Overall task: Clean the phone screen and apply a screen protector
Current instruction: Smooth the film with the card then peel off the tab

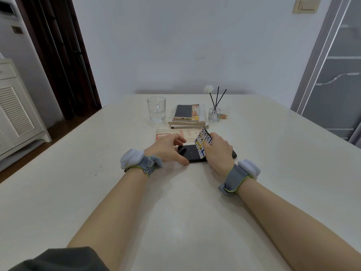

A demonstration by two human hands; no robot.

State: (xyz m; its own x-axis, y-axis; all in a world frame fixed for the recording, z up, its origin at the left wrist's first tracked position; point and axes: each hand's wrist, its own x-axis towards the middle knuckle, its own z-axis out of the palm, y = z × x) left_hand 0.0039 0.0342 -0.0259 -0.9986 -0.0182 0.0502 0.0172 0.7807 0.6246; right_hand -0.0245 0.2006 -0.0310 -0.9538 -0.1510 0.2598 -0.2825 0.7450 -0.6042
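Observation:
A black phone (pixel 190 153) lies flat, screen up, on the white table (pixel 175 202). My left hand (pixel 168 148) rests at the phone's left end, thumb against its near edge and fingers spread over the far edge. My right hand (pixel 218 150) covers the phone's right end and grips a printed card (pixel 202 143), held on edge with its lower side touching the screen. Just behind the phone lies a flat package with red print (pixel 172 134), partly hidden by my left hand.
At the back of the table stand a clear glass (pixel 156 109), a stack of books (pixel 188 122) with a second phone (pixel 183 112) on top, and a reed diffuser bottle (pixel 214 114). A white cabinet (pixel 17 114) stands at the left.

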